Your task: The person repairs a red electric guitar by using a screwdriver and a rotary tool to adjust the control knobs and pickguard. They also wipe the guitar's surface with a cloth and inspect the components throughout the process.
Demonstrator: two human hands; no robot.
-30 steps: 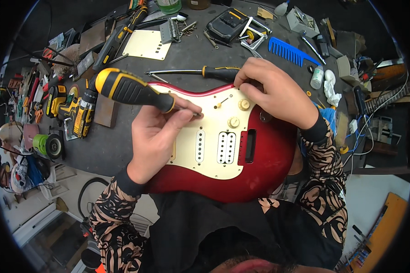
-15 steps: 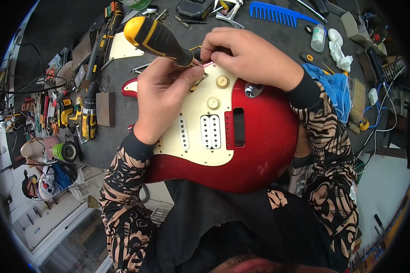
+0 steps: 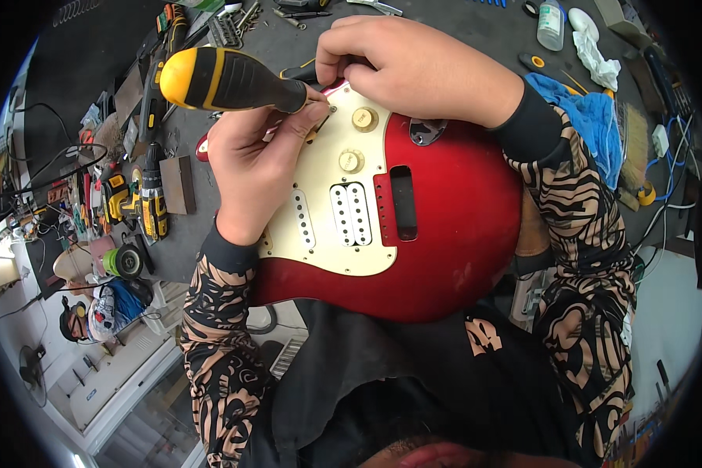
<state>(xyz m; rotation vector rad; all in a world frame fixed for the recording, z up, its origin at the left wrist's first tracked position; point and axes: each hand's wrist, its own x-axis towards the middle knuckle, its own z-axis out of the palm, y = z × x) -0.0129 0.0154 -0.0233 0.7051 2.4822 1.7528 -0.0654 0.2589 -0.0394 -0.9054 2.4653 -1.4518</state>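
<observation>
A red electric guitar body (image 3: pixel 460 234) leans against my lap and the bench edge, its cream pickguard (image 3: pixel 324 249) facing up. Two cream knobs, one of them the upper knob (image 3: pixel 363 118), and white pickups (image 3: pixel 352 214) sit on it. My left hand (image 3: pixel 253 168) is closed round the shaft end of a yellow-and-black screwdriver (image 3: pixel 238 79), whose handle slants to the left. Its thumb and fingertips are pinched by the slot in the pickguard. At the guitar's far edge, my right hand (image 3: pixel 421 70) is closed with curled fingers; whatever they pinch is hidden.
On the dark bench (image 3: pixel 476 27), a cordless drill (image 3: pixel 152 195) and many tools crowd the left. To the right lie a blue cloth (image 3: pixel 581 117), a clear bottle (image 3: pixel 551 27), crumpled white tissue (image 3: pixel 597 62) and a brush (image 3: pixel 636 144).
The screwdriver handle has tipped further over to the left. Both hands stay at the same parts of the guitar, while the whole view has shifted slightly.
</observation>
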